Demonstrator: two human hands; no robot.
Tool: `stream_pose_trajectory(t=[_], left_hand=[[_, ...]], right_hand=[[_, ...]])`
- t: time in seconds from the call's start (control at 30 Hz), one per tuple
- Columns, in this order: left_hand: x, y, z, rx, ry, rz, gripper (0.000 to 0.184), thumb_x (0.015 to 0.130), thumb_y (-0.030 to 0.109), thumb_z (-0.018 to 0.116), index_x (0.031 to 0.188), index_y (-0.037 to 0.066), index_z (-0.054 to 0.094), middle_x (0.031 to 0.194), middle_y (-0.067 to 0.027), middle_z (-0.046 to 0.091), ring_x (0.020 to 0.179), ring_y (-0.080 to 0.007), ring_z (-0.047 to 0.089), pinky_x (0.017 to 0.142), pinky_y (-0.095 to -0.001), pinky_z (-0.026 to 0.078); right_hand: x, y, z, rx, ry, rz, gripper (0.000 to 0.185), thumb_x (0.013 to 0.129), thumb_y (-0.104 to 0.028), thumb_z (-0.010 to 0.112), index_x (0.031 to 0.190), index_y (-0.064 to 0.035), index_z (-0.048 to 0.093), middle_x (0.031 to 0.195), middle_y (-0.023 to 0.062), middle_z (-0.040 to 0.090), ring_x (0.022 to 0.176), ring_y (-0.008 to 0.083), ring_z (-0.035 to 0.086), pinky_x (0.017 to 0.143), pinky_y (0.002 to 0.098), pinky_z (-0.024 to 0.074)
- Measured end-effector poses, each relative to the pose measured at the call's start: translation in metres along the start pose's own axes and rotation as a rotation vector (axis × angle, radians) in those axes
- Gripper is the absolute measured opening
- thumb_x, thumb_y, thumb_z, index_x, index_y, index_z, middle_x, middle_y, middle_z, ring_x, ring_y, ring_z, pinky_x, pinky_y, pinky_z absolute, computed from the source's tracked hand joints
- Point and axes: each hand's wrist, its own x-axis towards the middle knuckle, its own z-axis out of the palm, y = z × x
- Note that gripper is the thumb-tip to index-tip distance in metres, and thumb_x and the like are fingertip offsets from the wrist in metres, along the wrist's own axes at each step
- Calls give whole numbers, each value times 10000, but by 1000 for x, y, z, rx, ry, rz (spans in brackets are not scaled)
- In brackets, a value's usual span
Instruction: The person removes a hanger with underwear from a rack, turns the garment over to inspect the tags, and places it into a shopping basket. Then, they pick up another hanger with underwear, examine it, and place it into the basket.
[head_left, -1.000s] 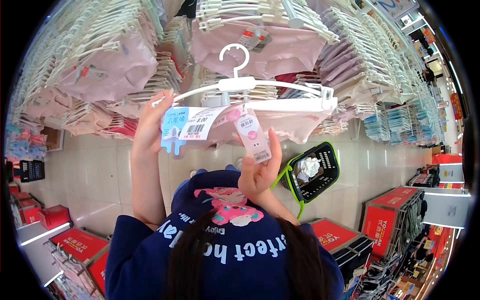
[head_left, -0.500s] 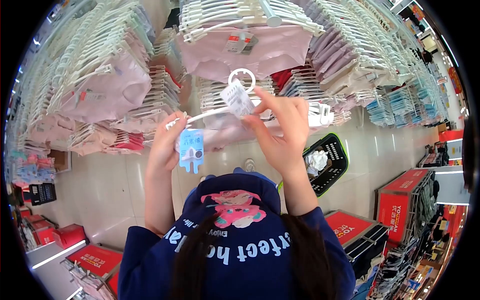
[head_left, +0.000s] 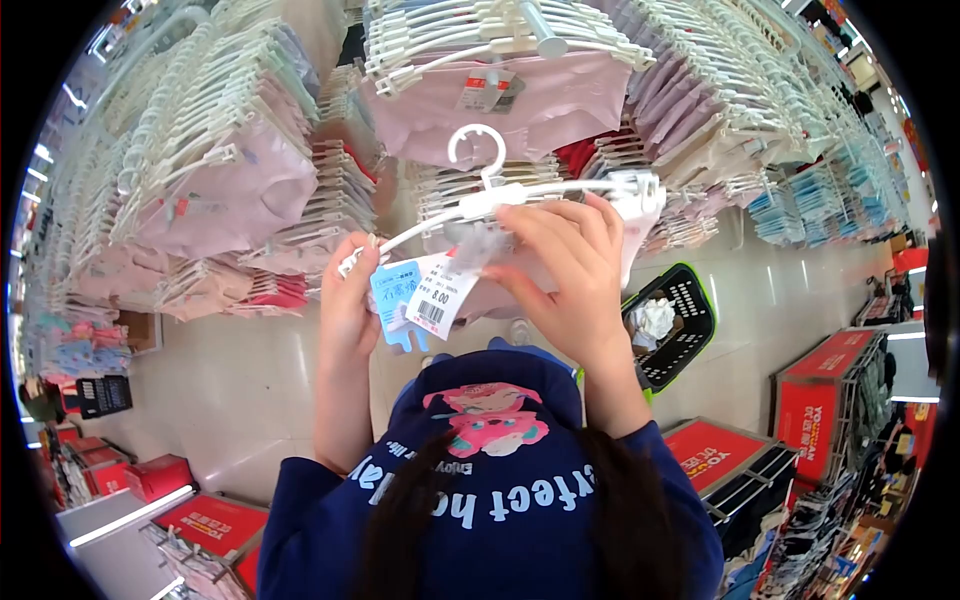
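My left hand (head_left: 350, 300) grips the left end of a white plastic clip hanger (head_left: 490, 200), held in front of my chest. Pale pink underwear (head_left: 545, 275) hangs from it, partly hidden by my right hand. Beside my left fingers is a blue cardboard label (head_left: 396, 300). Overlapping it, a white price tag (head_left: 437, 297) with a barcode reads 8.00. My right hand (head_left: 575, 270) is at the hanger's middle, thumb and index finger apart, next to a blurred, whitish piece of tag. Its other fingers lie over the garment just under the bar.
Racks of similar pink underwear (head_left: 500, 105) on white hangers stand ahead and on both sides. A metal rack prong (head_left: 543, 30) points toward me. At my right is a black basket (head_left: 690, 330) with a green rim, holding crumpled white cloth (head_left: 653, 322). Red-topped display stands (head_left: 705, 450) are behind.
The price tag has swung down from my right fingers to beside the blue label. The hanger's hook and middle are now uncovered. My right hand has shifted slightly lower.
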Motion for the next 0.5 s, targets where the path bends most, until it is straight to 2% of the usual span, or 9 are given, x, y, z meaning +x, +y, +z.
stream_pose_trajectory(t=[0.03, 0.07, 0.17, 0.2, 0.3, 0.33, 0.5], left_hand=[[-1, 1, 2, -17, -13, 19, 113, 861, 153, 473, 827, 46, 457, 727, -9, 531, 618, -46, 523, 538, -197, 444], [-2, 1, 0, -42, -25, 37, 122, 868, 158, 458, 823, 46, 441, 744, -25, 541, 647, -66, 540, 569, -207, 457], [-4, 2, 8, -20, 17, 96, 131, 872, 163, 450, 816, 45, 433, 756, -28, 537, 652, -71, 539, 575, -206, 455], [-5, 3, 6, -23, -12, 98, 136, 875, 160, 443, 806, 44, 428, 761, -31, 527, 651, -77, 540, 571, -208, 454], [-5, 6, 3, 29, -29, 108, 128, 876, 157, 439, 819, 43, 425, 753, -29, 516, 653, -78, 540, 570, -214, 459], [-7, 7, 8, 23, -4, 115, 126, 879, 166, 433, 837, 48, 421, 745, -25, 509, 650, -75, 538, 570, -221, 466], [-11, 8, 11, 38, 72, 77, 125, 886, 174, 416, 842, 57, 406, 735, -24, 499, 641, -72, 532, 547, -227, 469]], right_hand=[[0, -1, -2, -12, -34, -7, 441, 571, -189, 708, 982, -90, 582, 888, -16, 593, 837, 160, 499, 879, 360, 282], [-2, 0, -1, 22, -63, -9, 428, 584, -223, 691, 989, -129, 588, 935, -25, 582, 887, 160, 495, 946, 412, 222], [3, -1, -7, -37, -126, -109, 421, 600, -248, 671, 1003, -160, 588, 970, -24, 567, 893, 165, 492, 961, 443, 196], [2, 1, -10, -28, -206, -110, 445, 616, -268, 654, 1050, -223, 571, 1015, -25, 538, 940, 176, 480, 983, 491, 151], [2, 5, -12, -50, -277, -153, 482, 628, -268, 645, 1098, -273, 538, 1041, -22, 511, 999, 189, 455, 986, 536, 121], [3, 5, -14, -83, -331, -158, 510, 637, -293, 638, 1129, -314, 504, 1059, -17, 493, 1041, 203, 432, 969, 591, 96], [7, 14, -18, 5, -349, -241, 520, 615, -413, 637, 1111, -321, 511, 1034, 1, 495, 1035, 220, 435, 931, 647, 82]])
